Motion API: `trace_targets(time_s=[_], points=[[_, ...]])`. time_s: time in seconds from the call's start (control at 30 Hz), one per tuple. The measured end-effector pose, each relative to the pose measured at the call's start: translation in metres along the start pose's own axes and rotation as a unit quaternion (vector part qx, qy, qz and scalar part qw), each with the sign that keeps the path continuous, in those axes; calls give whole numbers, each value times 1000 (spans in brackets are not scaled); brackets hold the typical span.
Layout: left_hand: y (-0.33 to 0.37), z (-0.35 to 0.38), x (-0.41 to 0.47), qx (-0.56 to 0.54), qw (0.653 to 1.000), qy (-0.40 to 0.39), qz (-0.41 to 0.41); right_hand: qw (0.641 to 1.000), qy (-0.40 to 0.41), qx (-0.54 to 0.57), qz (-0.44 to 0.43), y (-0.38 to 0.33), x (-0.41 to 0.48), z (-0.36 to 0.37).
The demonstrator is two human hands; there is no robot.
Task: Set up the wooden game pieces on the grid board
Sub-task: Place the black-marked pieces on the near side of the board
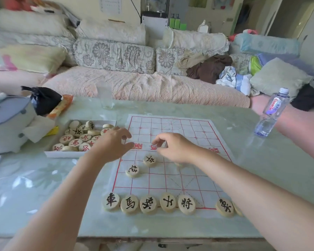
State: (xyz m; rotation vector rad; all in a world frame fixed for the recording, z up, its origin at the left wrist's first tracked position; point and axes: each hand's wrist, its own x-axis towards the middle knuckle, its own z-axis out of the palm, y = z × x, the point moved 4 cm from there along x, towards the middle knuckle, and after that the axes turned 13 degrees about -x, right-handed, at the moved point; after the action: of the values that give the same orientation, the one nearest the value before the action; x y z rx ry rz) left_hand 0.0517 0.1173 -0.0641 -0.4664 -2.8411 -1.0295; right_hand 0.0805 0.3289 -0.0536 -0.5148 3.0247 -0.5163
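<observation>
The white grid board [188, 131] with red lines lies on the table. Several round wooden pieces with black characters line its near edge, from the leftmost piece [111, 201] to one at the right [224, 207]. Two more pieces [149, 160] [133, 170] sit on the board's left half. My left hand [112, 144] hovers at the board's left edge with curled fingers, and a pale piece shows between thumb and fingers. My right hand [172, 147] hovers over the board's middle with curled fingers and thumb and forefinger apart. What its palm holds is hidden. Another piece [178, 164] peeks out under it.
A white box [62, 154] with several red and black pieces stands left of the board. A water bottle [270, 115] stands at the right and a clear glass [105, 98] at the back. A grey container [5, 122] and a black bag [43, 100] are at the far left. A sofa lies beyond.
</observation>
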Motion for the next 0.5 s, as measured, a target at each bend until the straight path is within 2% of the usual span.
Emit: trace_targets(time_s=[0.27, 0.5], points=[[-103, -64, -1, -8, 992, 85, -93, 996, -28, -33, -75, -92, 119, 43], [-180, -95, -19, 31, 973, 134, -188, 982, -43, -153, -98, -139, 199, 77]])
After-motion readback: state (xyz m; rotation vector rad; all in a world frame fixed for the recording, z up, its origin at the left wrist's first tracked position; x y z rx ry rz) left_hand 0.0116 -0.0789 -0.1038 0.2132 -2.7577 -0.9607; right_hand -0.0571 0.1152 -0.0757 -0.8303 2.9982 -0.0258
